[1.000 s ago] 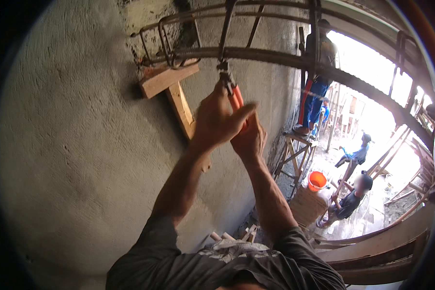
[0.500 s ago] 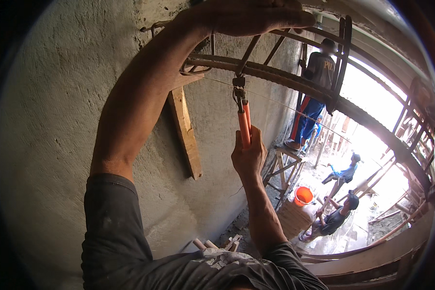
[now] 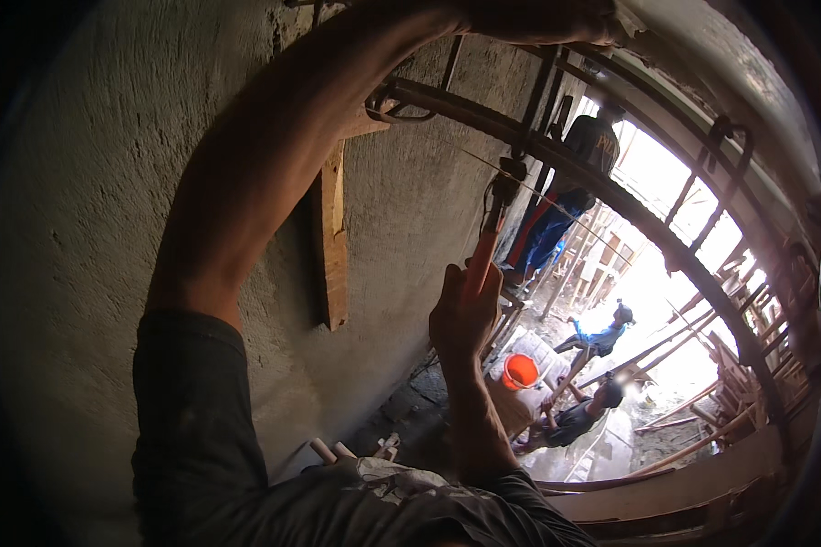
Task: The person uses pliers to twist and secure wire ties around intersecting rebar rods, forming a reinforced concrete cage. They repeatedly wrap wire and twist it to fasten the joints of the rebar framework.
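Note:
My right hand [image 3: 465, 310] is closed around the orange handles of pincers [image 3: 481, 260]. Their dark jaws point up and meet a thin stirrup bar just below a long ribbed bar of the rebar cage [image 3: 629, 202]. At the top edge, my left hand [image 3: 547, 20] reaches across to the cage's upper bars, its fingers bent against them. Part of that hand is cut off and in shadow, so its exact hold is hard to see. A thin string [image 3: 575, 219] runs slantwise just past the jaws.
A rough plastered wall [image 3: 91, 228] fills the left, with a wooden board [image 3: 334, 246] against it. Beyond the cage a person [image 3: 593, 141] stands high up. Lower down are two more people [image 3: 570, 424], an orange bucket [image 3: 520, 371] and timber poles [image 3: 748, 337].
Both hands and the pincers have moved right along the cage, from one stirrup bar to another. The view has shifted, and the picture is darker.

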`<state>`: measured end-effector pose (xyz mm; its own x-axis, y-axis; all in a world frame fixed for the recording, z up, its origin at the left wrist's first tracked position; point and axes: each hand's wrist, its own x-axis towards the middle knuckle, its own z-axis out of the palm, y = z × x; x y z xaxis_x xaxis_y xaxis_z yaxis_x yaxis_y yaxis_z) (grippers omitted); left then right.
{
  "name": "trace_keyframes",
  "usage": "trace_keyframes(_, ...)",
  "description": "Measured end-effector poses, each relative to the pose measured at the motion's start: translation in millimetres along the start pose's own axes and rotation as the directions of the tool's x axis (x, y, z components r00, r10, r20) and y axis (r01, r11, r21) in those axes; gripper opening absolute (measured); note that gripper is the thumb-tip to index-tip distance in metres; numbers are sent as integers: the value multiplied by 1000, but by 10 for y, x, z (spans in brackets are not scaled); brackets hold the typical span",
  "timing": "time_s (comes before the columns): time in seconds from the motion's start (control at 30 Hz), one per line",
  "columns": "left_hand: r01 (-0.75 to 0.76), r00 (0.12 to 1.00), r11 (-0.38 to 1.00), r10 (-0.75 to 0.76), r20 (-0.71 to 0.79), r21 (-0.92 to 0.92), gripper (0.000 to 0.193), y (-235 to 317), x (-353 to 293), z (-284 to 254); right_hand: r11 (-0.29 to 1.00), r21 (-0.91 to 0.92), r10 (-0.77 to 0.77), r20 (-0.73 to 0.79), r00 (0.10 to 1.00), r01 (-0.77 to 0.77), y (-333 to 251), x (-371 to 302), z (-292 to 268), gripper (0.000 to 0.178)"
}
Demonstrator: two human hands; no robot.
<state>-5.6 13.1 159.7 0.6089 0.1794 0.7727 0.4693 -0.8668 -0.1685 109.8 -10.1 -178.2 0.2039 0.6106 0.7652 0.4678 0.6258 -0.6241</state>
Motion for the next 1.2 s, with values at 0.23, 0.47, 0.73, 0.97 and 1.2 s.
trace_keyframes(0.23,-83,997,995,82,-14,-54,21,-47,-10,-9,997,-9,-72,-73,995,71,169,153,90,38)
trace_keyframes(0.47,-119,993,991,118,-15,-61,21,-43,-10,14,985,-27,-175,-146,974,173,374,434,131,35)
trace_keyframes(0.73,-141,990,988,141,-13,-62,21,-20,-2,-14,922,-117,-387,-237,891,369,640,781,274,27)
trace_keyframes(0.97,-165,986,984,164,-19,-67,22,-28,78,3,986,-7,-168,-94,981,168,503,650,135,26)
trace_keyframes(1.2,-181,983,981,179,-25,-75,24,-57,180,24,179,697,-254,714,652,-694,-129,-131,-112,21)
